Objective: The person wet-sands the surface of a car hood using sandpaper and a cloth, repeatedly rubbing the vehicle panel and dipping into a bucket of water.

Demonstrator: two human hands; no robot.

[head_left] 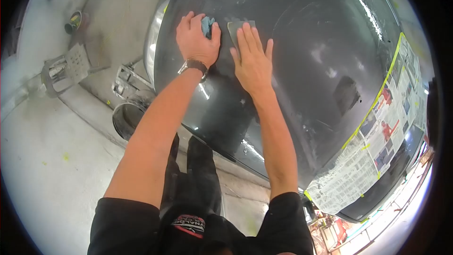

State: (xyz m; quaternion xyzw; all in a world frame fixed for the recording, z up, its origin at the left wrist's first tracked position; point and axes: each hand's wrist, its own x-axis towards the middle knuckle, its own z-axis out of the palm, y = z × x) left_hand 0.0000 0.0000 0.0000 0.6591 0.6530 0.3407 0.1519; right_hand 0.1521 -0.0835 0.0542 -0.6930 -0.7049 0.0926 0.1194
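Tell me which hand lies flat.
The right hand, fingers extended over a gray sheet; the left hand, with a watch at its wrist, curls around a blue wad.

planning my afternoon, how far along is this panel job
Looks done: newspaper is taped along the dark panel's edge. In hand: the right hand lies flat on a grey sheet, probably abrasive; the left hand holds a blue wad. Likely left: faint curved marks show, perhaps needing more rubbing; how much, I can't tell.
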